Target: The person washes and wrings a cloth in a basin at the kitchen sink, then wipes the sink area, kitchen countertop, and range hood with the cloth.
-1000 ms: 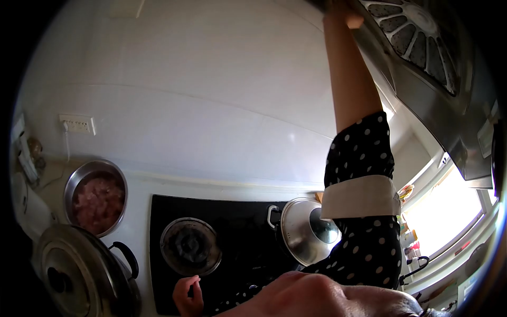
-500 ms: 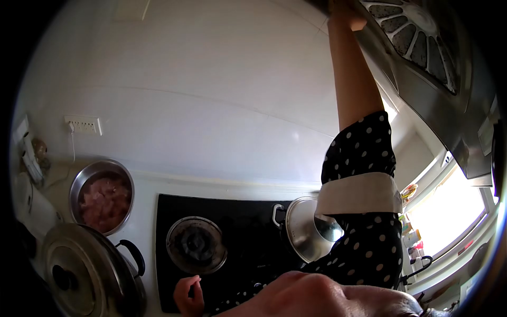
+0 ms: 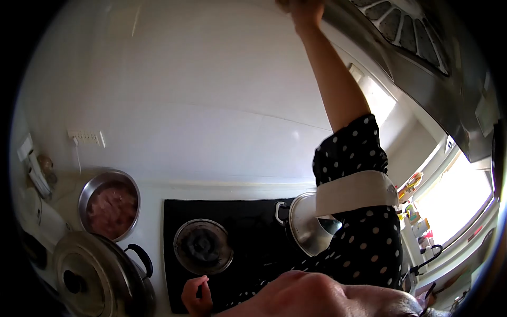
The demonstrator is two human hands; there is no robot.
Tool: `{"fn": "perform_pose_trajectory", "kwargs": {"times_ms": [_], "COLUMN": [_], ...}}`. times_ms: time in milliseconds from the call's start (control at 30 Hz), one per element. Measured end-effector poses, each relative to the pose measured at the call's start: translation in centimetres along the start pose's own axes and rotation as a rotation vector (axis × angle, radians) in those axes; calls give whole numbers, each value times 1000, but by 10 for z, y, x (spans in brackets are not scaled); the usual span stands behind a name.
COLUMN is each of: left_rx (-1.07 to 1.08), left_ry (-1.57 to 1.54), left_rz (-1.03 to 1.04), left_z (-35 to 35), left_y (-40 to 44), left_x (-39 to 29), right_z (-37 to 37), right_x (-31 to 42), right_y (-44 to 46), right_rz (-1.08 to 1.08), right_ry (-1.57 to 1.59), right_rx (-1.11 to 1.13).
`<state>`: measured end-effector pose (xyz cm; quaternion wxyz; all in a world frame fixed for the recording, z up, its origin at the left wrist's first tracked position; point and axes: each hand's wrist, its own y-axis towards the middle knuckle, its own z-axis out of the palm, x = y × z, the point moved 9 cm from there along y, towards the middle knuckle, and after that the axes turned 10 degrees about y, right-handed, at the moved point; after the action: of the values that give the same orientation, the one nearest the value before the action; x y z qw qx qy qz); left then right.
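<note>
My right hand (image 3: pixel 307 11) is raised at the top edge of the view, beside the range hood (image 3: pixel 417 79). Its fingers are bent round something brownish-yellow (image 3: pixel 284 5), mostly cut off by the frame, whose kind I cannot make out. Low in the view, my left hand (image 3: pixel 196 297) hovers by the front of the black gas cooktop (image 3: pixel 253 227), fingers curled in and thumb against them, with nothing visible inside. Close to it is the left burner (image 3: pixel 203 245). A lidded steel pot (image 3: pixel 303 224) sits on the right side of the cooktop, partly behind my sleeve.
Left of the cooktop stand a metal bowl of raw meat (image 3: pixel 112 206) and a large lidded pot (image 3: pixel 95 274) with black handles. A socket strip (image 3: pixel 87 138) with a plugged cord is on the white wall. A bright window (image 3: pixel 457 206) is at right.
My right hand has moved left from the hood, along the upper wall, still raised. The view has shifted slightly. My left hand keeps its curled shape.
</note>
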<state>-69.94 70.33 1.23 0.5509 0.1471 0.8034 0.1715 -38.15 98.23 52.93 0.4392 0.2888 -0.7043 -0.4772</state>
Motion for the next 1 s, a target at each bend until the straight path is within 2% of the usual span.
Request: {"fn": "perform_pose_trajectory", "kwargs": {"times_ms": [67, 133, 200, 267, 333, 467, 567, 667, 700, 800, 833, 933, 967, 1000], "left_rx": [-10, -40, -63, -79, -77, -17, 147, 418, 422, 281, 160, -133, -307, -323], "left_ry": [-20, -15, -11, -7, -37, -614, -891, -1363, -1417, -1215, -1131, -582, -237, -164], "left_rz": [9, 45, 79, 102, 103, -50, -212, -359, -420, -255, -242, 82, 290, 391], "left_z": [2, -1, -5, -9, -3, 13, 30, 60, 63, 48, 41, 8, -9, -11], "left_y": [-3, 0, 9, 17, 23, 54, 86, 97, 97, 99, 103, 114, 106, 102], "left_x": [-1, -15, -37, -57, -61, -81, -106, -119, -124, -134, -129, -149, -176, -198], "right_z": [-7, 21, 56, 80, 89, 82, 77, 77, 75, 60, 50, 30, 24, 19], "right_x": [2, -25, -5, 26, 59, 92, 122, 144, 150, 156, 149, 165, 165, 159], "right_y": [-39, -84, -154, -218, -255, -298, -319, -334, -338, -344, -343, -346, -352, -358], "right_rz": [-36, 257, 423, 588, 578, 789, 955, 907, 892, 941, 899, 987, 1036, 1044], "right_ry": [-423, -310, -154, -157, -99, 203, 342, 400, 410, 196, 99, -149, -78, -64], "right_rx": [-129, 211, 573, 879, 1022, 997, 1011, 1066, 1060, 958, 885, 786, 707, 666]}}
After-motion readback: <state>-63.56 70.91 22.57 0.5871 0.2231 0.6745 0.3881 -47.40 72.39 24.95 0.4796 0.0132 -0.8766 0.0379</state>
